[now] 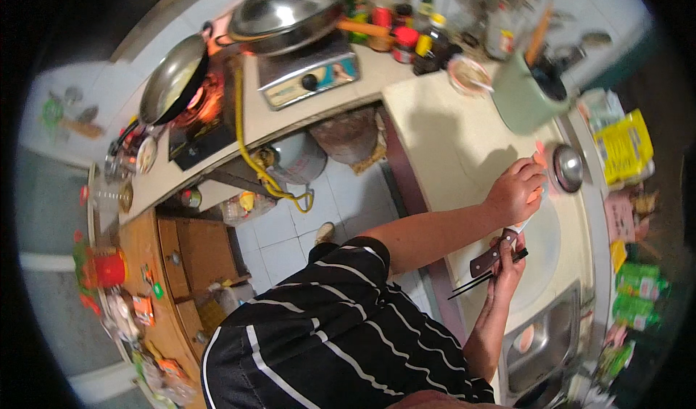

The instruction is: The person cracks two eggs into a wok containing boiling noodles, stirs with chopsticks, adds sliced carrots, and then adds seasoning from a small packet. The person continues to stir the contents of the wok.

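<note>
My left hand [516, 191] is curled over orange-pink pieces [534, 194] beside the blade [523, 225] of a kitchen knife; whether they are food is not clear. Below it, my right hand [510, 262] holds the knife's brown riveted handle [492, 256] along with a pair of black chopsticks [472, 287]. Both hands are above the pale countertop [435, 131], next to a round translucent board or mat [546, 246]. A steel dome-shaped lid or bowl [567, 167] sits just past my left hand.
A steel sink [549, 349] lies lower right. A green utensil holder [524, 96], a small bowl [468, 76] and sauce bottles [432, 39] stand along the back. A frying pan [176, 82] tilts over a glowing burner, near a lidded wok [288, 14]. A yellow hose [239, 115] hangs over the counter edge.
</note>
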{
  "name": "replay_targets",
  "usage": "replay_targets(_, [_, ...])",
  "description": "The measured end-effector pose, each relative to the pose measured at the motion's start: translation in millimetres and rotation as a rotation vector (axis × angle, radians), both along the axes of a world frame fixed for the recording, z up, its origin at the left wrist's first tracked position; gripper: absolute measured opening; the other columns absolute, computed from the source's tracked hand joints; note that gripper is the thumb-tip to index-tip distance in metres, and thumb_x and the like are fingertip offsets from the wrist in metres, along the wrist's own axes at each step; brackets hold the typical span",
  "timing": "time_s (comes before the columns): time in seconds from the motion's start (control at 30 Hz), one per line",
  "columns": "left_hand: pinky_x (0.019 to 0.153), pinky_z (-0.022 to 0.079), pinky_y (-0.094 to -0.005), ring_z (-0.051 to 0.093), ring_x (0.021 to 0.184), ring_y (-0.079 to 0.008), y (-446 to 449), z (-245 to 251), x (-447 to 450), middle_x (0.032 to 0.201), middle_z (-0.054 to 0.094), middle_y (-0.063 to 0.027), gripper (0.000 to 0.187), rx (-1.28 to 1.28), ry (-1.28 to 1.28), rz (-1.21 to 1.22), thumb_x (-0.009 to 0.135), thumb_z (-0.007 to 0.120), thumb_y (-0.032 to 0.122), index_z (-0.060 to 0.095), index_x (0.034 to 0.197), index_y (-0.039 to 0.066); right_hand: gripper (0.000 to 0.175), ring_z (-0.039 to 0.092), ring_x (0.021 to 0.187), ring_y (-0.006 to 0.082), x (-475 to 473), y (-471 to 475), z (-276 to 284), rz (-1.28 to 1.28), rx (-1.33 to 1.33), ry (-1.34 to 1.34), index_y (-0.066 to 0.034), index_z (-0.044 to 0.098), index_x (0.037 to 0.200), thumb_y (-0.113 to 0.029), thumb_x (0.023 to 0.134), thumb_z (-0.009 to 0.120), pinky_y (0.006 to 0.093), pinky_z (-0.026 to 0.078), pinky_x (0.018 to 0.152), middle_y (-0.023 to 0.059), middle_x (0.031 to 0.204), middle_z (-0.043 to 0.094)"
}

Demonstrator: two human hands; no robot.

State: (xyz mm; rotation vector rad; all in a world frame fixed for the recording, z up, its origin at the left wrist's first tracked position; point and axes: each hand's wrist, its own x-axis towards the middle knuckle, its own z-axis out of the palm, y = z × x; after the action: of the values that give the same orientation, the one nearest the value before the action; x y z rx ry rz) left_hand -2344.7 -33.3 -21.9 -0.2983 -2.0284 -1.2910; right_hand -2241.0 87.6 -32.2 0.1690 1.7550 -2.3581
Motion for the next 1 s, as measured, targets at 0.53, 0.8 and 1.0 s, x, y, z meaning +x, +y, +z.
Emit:
replay_targets(0.53, [0.098,0.044,-0.0404,0.056,0.11,-0.0323,-568,180,139,0.111,0.065,-0.0105,0.031,-0.268,0.326,0.984,0.074,0.068,0.02,0.069,0.101,0.005,0.035,0.035,0.045,0.0005,30,-524,169,0.846,-0.093,0.331,-0.0049,0.053,0.119,-0.019,0.088,0.064,0.0161,0.022,0.041,0.0063,0.083,0.066])
replay_targets(0.8, [0.095,0.045,-0.0397,0.058,0.107,-0.0313,-772,124,225,0.113,0.064,-0.0116,0.037,-0.349,-0.087,0.963,0.077,0.064,0.028,0.067,0.106,0.004,0.01,0.032,0.04,0.0006,78,-716,144,1.093,-0.094,0.07,-0.0123,0.056,0.096,-0.014,0.089,0.064,0.0193,0.018,0.037,-0.0004,0.069,0.06])
replay_targets(1.0, [0.092,0.047,-0.0389,0.061,0.104,-0.0353,-842,67,255,0.115,0.063,-0.0188,0.045,-0.109,-0.219,0.724,0.078,0.065,0.029,0.063,0.111,-0.001,0.009,0.041,0.042,0.0025,86,-772,119,1.105,0.094,-0.005,-0.0099,0.06,0.094,-0.014,0.088,0.065,0.0194,0.021,0.038,0.0015,0.072,0.063])
